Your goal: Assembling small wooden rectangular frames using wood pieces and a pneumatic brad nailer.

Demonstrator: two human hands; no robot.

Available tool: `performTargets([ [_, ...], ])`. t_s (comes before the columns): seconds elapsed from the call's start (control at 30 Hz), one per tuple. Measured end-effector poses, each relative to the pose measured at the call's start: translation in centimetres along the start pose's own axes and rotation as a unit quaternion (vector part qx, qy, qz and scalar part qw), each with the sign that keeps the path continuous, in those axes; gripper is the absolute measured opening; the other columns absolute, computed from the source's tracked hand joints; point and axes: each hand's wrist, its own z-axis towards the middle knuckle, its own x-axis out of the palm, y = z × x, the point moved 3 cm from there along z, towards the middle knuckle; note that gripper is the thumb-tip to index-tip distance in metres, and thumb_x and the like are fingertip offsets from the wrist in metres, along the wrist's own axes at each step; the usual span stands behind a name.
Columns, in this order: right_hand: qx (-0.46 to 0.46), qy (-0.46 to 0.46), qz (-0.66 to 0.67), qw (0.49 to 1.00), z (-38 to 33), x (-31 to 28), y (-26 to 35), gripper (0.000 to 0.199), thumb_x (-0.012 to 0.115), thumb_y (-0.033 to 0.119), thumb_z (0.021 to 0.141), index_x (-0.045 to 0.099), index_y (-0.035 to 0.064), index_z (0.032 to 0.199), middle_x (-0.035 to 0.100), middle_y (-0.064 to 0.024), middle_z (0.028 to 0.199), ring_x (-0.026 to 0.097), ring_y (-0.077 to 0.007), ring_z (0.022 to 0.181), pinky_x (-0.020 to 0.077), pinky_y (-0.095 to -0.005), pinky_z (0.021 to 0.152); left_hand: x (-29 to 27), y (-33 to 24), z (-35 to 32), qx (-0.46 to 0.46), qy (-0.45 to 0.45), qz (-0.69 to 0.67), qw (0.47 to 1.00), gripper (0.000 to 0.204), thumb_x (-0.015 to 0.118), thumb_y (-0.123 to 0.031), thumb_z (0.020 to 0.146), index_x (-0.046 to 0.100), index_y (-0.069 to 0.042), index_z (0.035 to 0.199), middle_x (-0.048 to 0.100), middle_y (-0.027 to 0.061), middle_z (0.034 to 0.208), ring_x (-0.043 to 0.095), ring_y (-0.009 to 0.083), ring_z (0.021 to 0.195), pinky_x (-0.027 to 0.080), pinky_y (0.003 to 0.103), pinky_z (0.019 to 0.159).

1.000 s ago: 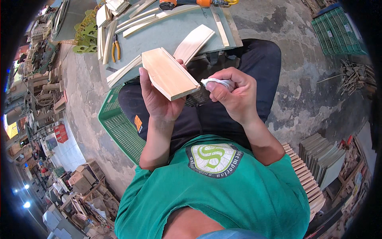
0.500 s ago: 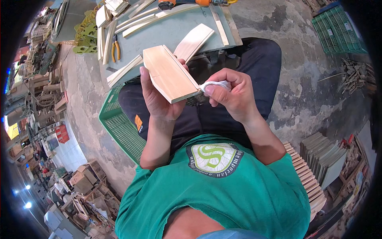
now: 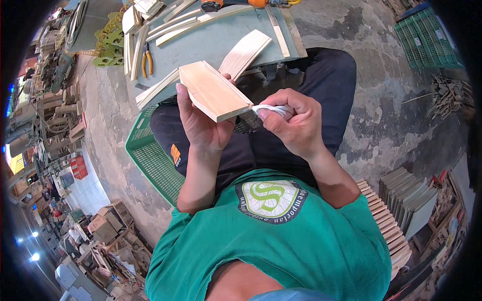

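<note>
My left hand [image 3: 205,121] grips a pale wooden panel [image 3: 212,91] from its left side and from beneath, thumb along the near left edge. The panel has angled ends and a thin strip along its right edge; it is tilted above my lap. In my right hand [image 3: 295,119] a bunched white cloth [image 3: 271,109] is pinched between thumb and fingers. The cloth touches the panel's near right corner. Behind the panel, a similar wooden piece [image 3: 246,52] lies on the table's near edge, partly hidden by the panel.
The grey-green table [image 3: 201,54] carries several wooden strips [image 3: 193,25], orange-handled pliers [image 3: 147,61] and an orange power tool [image 3: 233,4]. A green plastic crate [image 3: 150,159] stands by my left leg. Stacked slats [image 3: 386,228] and boards [image 3: 409,200] are at my right.
The panel has tipped, so its face looks shallower and its near end sits higher. My right hand has shifted slightly right, the cloth still at the corner.
</note>
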Motion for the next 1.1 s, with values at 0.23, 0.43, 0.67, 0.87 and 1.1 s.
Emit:
performTargets([
  [0.23,-0.038,-0.025,-0.032,0.998,-0.1,0.2,0.3,0.012,0.077,0.013,0.085,0.071,0.0031,0.088,0.069,-0.0019,0.072,0.060,-0.0039,0.064,0.0479,-0.0219,0.057,0.0,0.1,0.1,0.003,-0.002,-0.007,1.000,0.072,0.057,-0.056,0.096,0.043,0.000,0.140,0.056,0.0263,0.128,0.060,0.0381,0.117,0.059,0.049,0.092],
  [0.43,-0.101,-0.002,-0.060,0.993,0.0,0.7,0.5,0.010,0.075,0.009,0.088,0.070,0.0010,0.091,0.065,0.0017,0.076,0.053,-0.0015,0.065,0.0410,-0.0181,0.056,-0.5,0.1,0.1,-0.001,0.007,-0.017,1.000,0.072,0.056,-0.056,0.096,0.042,-0.001,0.141,0.053,0.0268,0.131,0.059,0.0383,0.119,0.061,0.048,0.089],
  [0.67,-0.051,-0.045,-0.004,0.998,-0.5,-0.8,0.8,0.014,0.076,0.008,0.087,0.067,0.0004,0.094,0.066,-0.0023,0.079,0.058,-0.0044,0.066,0.0463,-0.0192,0.057,0.7,0.0,-0.1,0.026,-0.028,0.109,0.993,0.069,0.053,-0.054,0.098,0.043,0.000,0.139,0.055,0.0239,0.130,0.062,0.0318,0.115,0.057,0.045,0.093],
  [0.87,-0.003,-0.053,0.119,0.992,0.6,-2.3,2.7,0.018,0.077,0.011,0.088,0.066,0.0003,0.097,0.067,-0.0070,0.079,0.062,-0.0085,0.063,0.0494,-0.0211,0.055,1.1,-0.3,-1.7,0.068,0.148,0.563,0.810,0.081,0.086,-0.028,0.076,0.045,0.000,0.140,0.055,0.0149,0.135,0.058,0.0247,0.120,0.052,0.040,0.096],
  [1.1,-0.030,-0.001,0.011,0.999,1.8,-1.9,4.4,0.021,0.079,0.015,0.087,0.067,-0.0002,0.094,0.067,-0.0042,0.079,0.060,-0.0063,0.060,0.0480,-0.0198,0.053,2.5,0.0,-1.7,0.178,0.213,0.755,0.594,0.092,0.090,-0.007,0.059,0.047,-0.007,0.141,0.055,0.0158,0.129,0.058,0.0346,0.115,0.050,0.040,0.097],
])
